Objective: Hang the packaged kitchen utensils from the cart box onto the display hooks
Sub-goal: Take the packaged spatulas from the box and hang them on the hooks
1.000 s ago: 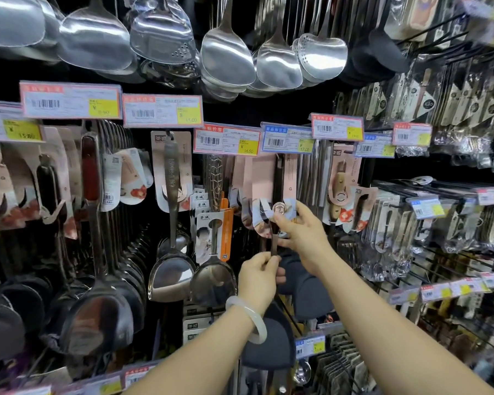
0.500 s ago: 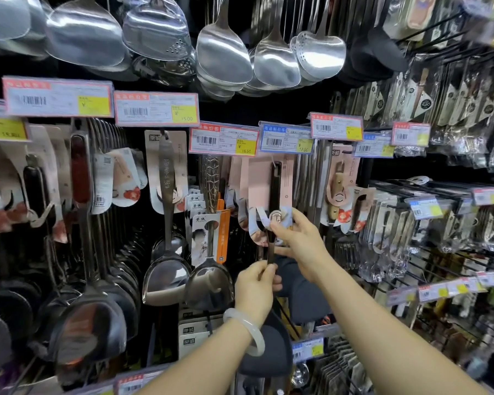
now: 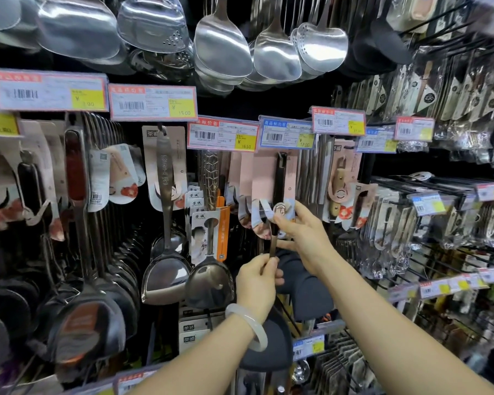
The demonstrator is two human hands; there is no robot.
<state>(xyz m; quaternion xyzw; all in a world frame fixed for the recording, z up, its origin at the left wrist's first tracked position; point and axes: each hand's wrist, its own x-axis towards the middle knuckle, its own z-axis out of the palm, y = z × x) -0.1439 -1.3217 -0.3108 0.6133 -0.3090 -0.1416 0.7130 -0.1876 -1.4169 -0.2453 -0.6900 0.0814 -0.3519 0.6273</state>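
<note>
Pink card backing marks the spatula (image 3: 279,178) in hand: it now sits upright beneath the blue price tag (image 3: 287,135), its top close under the tag where the hook must be, though the hook itself is hidden. Compared with a second ago the spatula has risen and straightened, and its black handle now lines up with the pink-carded ones already hanging beside it.

The right hand (image 3: 303,232) pinches the lower edge of the card, thumb and fingers curled round it by the round sticker. The left hand (image 3: 257,280), a pale bangle (image 3: 248,329) on its wrist, grips the thin shaft lower down, fingers wrapped round it, steadying the dark head below. Both hands have crept up with it.

My reading is that the card's hole is at or just onto the hook; I cannot tell whether it has caught. If it has, what remains is to slide it back and let go. The risk is releasing early, dropping it onto the steel turners (image 3: 166,269) and stock beneath. The cart box is out of view.
</note>
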